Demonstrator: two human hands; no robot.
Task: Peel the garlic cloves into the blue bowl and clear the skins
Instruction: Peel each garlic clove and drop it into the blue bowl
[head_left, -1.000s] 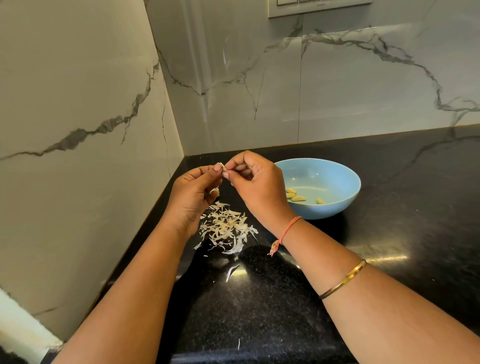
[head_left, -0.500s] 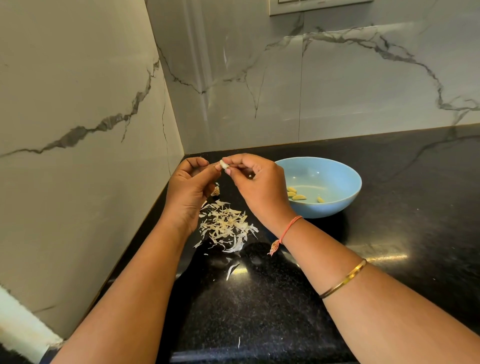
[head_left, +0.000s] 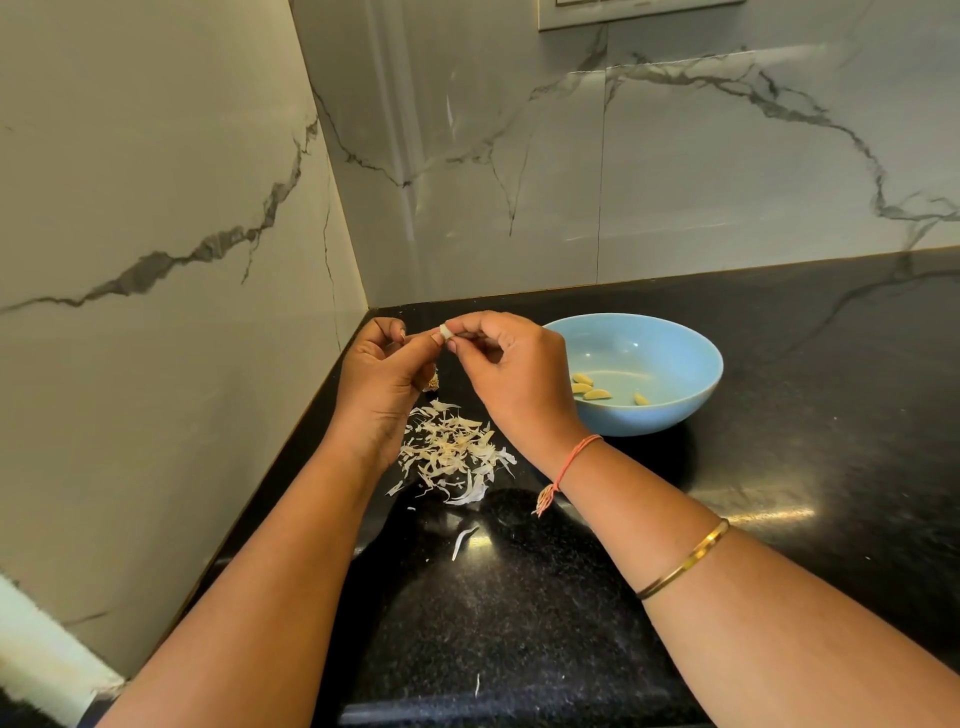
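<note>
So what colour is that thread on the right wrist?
Orange-red. The thread shows best in the head view.

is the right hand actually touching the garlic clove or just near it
Touching. The head view shows the right hand pinching the garlic clove at its fingertips, with no gap, and the left hand has its thumb against the clove too.

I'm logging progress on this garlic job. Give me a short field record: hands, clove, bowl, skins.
Left hand: pinches garlic clove
Right hand: pinches the same clove's other end
Clove height: raised above the counter
Blue bowl: on counter, at least four peeled cloves inside
Skins: loose pile on counter, below the hands
</note>
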